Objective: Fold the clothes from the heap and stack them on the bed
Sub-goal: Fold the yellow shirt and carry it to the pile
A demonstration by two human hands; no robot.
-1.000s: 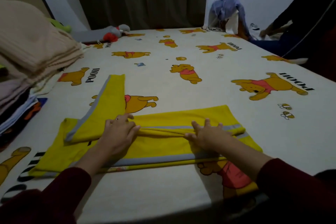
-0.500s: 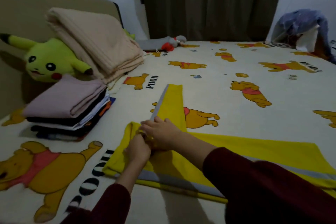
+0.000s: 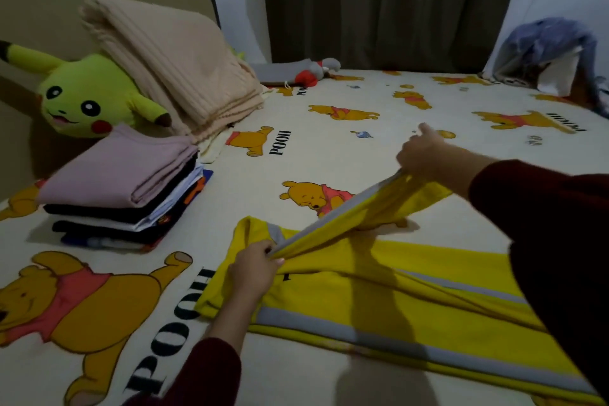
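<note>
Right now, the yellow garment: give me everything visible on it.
The yellow garment is bright yellow cloth with grey stripes, looks like soft knit. Its body lies flat and partly folded on the bedsheet. One long striped part is lifted off the bed and stretched taut: the left hand pinches its near end, the right hand grips the far end. Its right side is hidden behind the dark red sleeve.

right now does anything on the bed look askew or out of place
Nothing stands out. The folded stack sits fairly square beside the plush toy. The yellow garment is only mid-fold, its sleeve stretched between the left hand and right hand.
</note>
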